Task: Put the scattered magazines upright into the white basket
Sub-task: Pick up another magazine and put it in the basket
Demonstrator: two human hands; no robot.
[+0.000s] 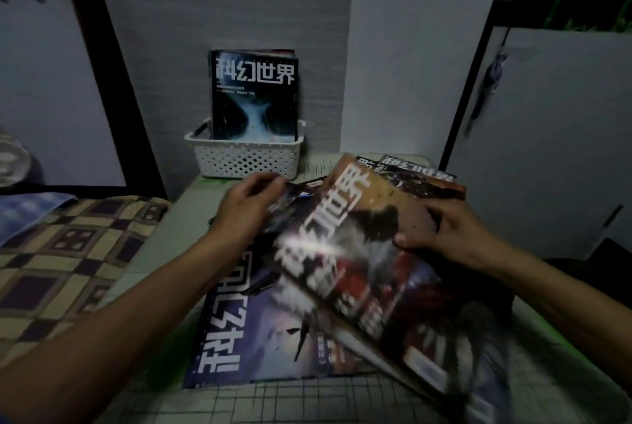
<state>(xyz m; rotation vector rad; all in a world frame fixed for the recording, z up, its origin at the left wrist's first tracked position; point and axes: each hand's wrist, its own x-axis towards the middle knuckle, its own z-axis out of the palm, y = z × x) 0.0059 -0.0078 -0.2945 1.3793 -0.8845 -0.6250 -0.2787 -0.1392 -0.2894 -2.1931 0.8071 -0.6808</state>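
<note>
Right hand (441,232) pinching edge of brown-covered magazine (362,235), lifted and tilted over the pile. Left hand (248,206) curled on a dark magazine (290,196) beneath. White basket (244,156) at back of bench (191,194), against wall, one black-covered magazine (254,95) upright inside. Best square the spine downward before carrying over. Free slot in front of standing copy; blue magazine (239,331) near bench front edge.

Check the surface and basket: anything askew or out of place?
Yes. Several magazines lie fanned and overlapping at odd angles near the hands, while only the dark-covered magazine stands upright in the white basket. No visible damage.
</note>
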